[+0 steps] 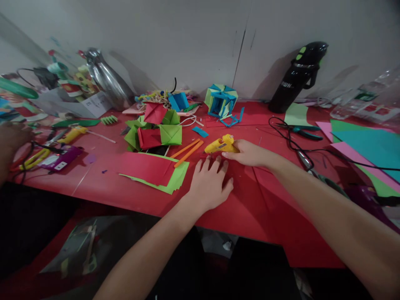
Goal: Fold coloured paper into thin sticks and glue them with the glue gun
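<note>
My right hand [245, 152] is closed around the back end of a yellow glue gun [220, 144], which has dark print on its side and points left over the table. My left hand [210, 183] lies palm down on the red surface just in front of it, fingers spread and holding nothing. Two thin orange strips [189, 153] lie to the left of the glue gun. Left of my left hand is a stack of red and green paper sheets [150, 166]. Behind it stand folded red and green paper boxes [170, 132]. A small blue paper piece [200, 132] lies nearby.
A blue and pale-green paper lantern [221, 102] stands near the wall. Right of it are a black flask [295, 79], pliers [303, 132], a dark cable and coloured sheets [370, 146]. At left are a steel jug [109, 81], a purple device [62, 158] and another person's hand [12, 139].
</note>
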{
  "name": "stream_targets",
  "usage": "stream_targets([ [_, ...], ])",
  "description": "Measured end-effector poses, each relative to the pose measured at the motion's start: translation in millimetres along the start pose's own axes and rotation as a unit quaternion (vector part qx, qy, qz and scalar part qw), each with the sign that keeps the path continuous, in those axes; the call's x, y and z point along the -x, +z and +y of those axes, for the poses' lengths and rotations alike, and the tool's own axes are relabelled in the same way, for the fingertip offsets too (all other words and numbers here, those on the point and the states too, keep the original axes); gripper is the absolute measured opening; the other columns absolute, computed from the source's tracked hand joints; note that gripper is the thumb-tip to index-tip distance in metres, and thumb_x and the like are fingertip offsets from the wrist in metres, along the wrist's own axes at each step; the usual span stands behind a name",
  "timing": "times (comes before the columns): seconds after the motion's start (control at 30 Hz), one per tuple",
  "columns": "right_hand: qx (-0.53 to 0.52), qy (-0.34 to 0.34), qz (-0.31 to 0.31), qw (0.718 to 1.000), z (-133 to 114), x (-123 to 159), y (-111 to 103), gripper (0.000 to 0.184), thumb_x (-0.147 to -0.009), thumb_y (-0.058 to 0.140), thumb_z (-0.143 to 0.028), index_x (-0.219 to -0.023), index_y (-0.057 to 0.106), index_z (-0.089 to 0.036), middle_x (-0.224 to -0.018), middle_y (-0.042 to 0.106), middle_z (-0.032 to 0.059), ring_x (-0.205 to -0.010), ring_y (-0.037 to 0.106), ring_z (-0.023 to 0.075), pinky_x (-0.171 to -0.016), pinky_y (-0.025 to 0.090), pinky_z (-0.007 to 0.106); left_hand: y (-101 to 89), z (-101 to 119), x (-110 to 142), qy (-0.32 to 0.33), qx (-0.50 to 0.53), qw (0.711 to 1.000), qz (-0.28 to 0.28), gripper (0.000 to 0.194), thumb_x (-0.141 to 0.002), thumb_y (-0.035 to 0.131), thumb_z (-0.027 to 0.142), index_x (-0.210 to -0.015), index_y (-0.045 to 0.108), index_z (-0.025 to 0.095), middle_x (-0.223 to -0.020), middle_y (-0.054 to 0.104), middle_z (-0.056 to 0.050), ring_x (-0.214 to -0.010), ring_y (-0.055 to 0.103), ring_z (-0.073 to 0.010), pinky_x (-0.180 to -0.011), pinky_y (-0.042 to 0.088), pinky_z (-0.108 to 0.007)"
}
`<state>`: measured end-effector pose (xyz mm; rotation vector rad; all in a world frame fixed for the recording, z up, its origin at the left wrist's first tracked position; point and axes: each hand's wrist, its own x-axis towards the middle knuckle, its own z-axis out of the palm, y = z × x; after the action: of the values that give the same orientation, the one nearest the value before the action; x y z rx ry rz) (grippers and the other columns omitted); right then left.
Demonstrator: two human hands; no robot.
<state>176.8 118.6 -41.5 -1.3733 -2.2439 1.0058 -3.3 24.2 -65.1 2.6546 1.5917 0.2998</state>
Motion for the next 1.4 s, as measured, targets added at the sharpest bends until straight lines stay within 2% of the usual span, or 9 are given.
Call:
stream_targets([
  [0.17, 0.023, 0.015, 0.006, 1.0, -3, 2, -3, 0.028, -0.091, 0.06, -0.035, -0.11, 0.068, -0.016, -0.107, 0.075, 0.0096, -0.092, 0.071, 0.0254, -0.081, 0.056, 0.036, 0.4, 0, 0, 0.001, -0.001, 1.0, -0.001, 0.057, -0.099, 0.038, 0.046, -0.148, 0.049, 0.019, -0.155, 0.047, -0.011, -0.144, 0.037, -0.0355, -0.12, 0.025, -0.054],
  [0.33, 0.039, 0.023, 0.001, 0.999, -2, 6, -8, 0.028, -0.091, 0.059, -0.036, -0.109, 0.068, -0.016, -0.109, 0.075, 0.0112, -0.094, 0.07, 0.0271, -0.084, 0.055, 0.039, 1.1, 0, 1, 0.0, -0.003, 1.0, 0.001, 0.056, -0.1, 0.038, 0.047, -0.147, 0.05, 0.02, -0.154, 0.047, -0.011, -0.144, 0.038, -0.0349, -0.12, 0.025, -0.054],
  [0.5, 0.071, 0.035, 0.018, 0.997, 1, 8, -10, 0.031, -0.091, 0.06, -0.042, -0.105, 0.069, -0.016, -0.106, 0.075, 0.0128, -0.091, 0.07, 0.0283, -0.081, 0.055, 0.04, 1.6, 0, 0, 0.002, -0.008, 1.0, 0.002, 0.056, -0.1, 0.037, 0.046, -0.147, 0.05, 0.019, -0.154, 0.047, -0.012, -0.144, 0.038, -0.0351, -0.12, 0.025, -0.053],
  [0.83, 0.064, 0.02, -0.018, 0.998, 2, 11, -19, 0.03, -0.092, 0.058, -0.037, -0.111, 0.068, -0.016, -0.112, 0.074, 0.0117, -0.097, 0.07, 0.0261, -0.087, 0.053, 0.035, -0.4, -2, 0, 0.011, -0.001, 1.0, -0.026, 0.062, -0.1, 0.037, 0.05, -0.151, 0.045, 0.017, -0.159, 0.04, -0.012, -0.146, 0.034, -0.0397, -0.119, 0.026, -0.058],
  [0.97, 0.061, 0.024, -0.018, 0.998, 2, 11, -21, 0.028, -0.092, 0.057, -0.037, -0.107, 0.069, -0.017, -0.108, 0.075, 0.0112, -0.094, 0.07, 0.0266, -0.085, 0.053, 0.036, -1.2, -3, 0, 0.013, 0.002, 0.999, -0.033, 0.063, -0.099, 0.037, 0.05, -0.152, 0.043, 0.016, -0.16, 0.038, -0.013, -0.147, 0.033, -0.041, -0.119, 0.025, -0.059],
  [1.4, 0.068, 0.026, -0.017, 0.997, 3, 12, -24, 0.031, -0.092, 0.057, -0.035, -0.113, 0.069, -0.015, -0.111, 0.074, 0.0124, -0.096, 0.07, 0.0272, -0.087, 0.054, 0.038, -1.2, -4, 0, 0.036, 0.007, 0.998, -0.057, 0.068, -0.1, 0.033, 0.05, -0.157, 0.034, 0.014, -0.165, 0.03, -0.004, -0.148, 0.024, -0.047, -0.12, 0.021, -0.064],
])
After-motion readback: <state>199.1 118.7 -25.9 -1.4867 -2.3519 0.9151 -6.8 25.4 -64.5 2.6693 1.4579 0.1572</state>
